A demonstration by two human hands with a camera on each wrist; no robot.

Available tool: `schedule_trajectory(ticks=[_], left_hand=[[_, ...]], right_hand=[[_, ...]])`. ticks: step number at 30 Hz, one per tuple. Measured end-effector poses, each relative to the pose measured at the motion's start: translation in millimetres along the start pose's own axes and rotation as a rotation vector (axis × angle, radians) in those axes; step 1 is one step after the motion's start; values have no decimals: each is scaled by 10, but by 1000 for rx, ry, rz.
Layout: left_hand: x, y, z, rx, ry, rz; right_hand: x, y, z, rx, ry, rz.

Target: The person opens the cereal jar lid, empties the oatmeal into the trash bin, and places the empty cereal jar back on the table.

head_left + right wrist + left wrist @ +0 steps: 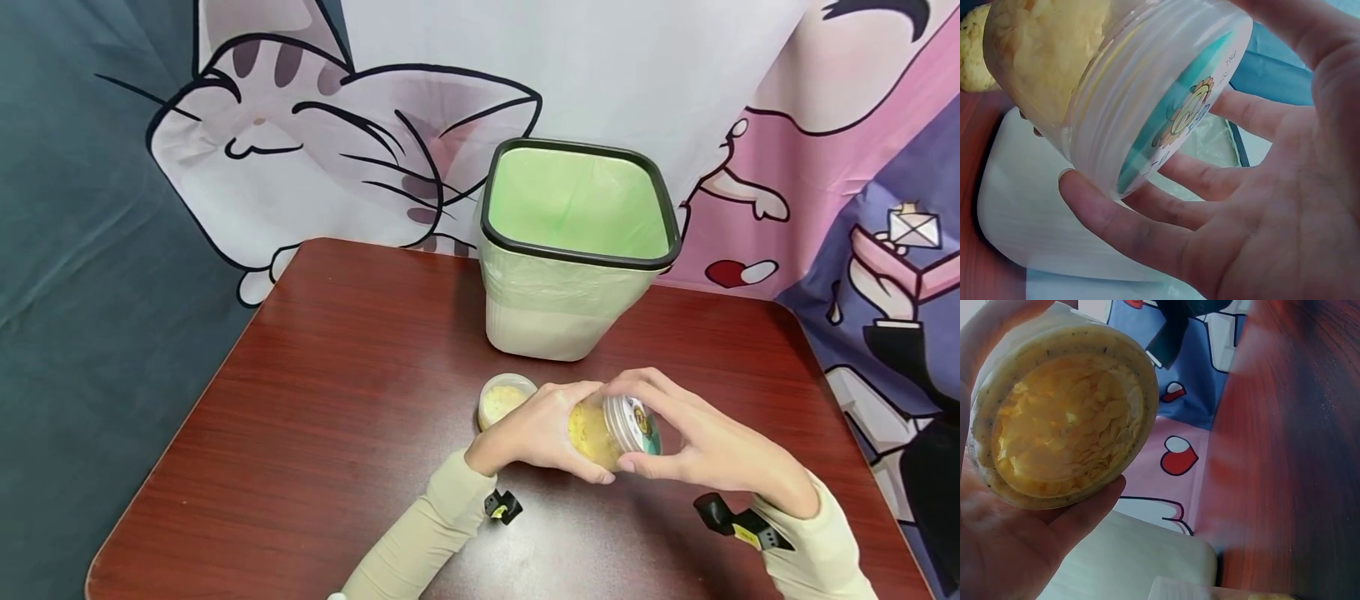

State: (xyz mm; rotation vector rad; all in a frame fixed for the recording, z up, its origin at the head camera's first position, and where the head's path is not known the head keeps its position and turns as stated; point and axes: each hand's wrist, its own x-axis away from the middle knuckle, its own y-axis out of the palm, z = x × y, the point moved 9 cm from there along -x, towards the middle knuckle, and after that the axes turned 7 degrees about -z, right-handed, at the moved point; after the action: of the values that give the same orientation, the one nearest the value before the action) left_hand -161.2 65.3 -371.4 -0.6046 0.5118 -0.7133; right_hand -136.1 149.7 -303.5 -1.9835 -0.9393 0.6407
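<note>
Above table (337, 400): jar (590, 435) tipped sideways, long axis running from left hand (549, 429), gripping it near base, to right hand (708, 437), clasping lid (636, 425) by edge.

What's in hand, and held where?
A clear jar with yellow contents: the left hand grips its body, the right hand its lid.
</note>
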Motion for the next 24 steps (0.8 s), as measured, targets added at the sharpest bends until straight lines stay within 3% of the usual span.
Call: schedule_trajectory(ticks=[4,8,13,17,24], left_hand=[[7,-6,3,7,-5,5],[10,-23,17,-15,-21,18],[27,-62,66,-140,-48,50],[44,-77,93,-220,-76,59],[45,-72,96,-214,-66,52]], right_hand=[[0,-6,-6,-7,-10,4],[11,-9,50,-7,51,1],[42,14,190,-6,189,-29],[55,39,244,4,238,-59],[55,55,262,-62,263,-64]])
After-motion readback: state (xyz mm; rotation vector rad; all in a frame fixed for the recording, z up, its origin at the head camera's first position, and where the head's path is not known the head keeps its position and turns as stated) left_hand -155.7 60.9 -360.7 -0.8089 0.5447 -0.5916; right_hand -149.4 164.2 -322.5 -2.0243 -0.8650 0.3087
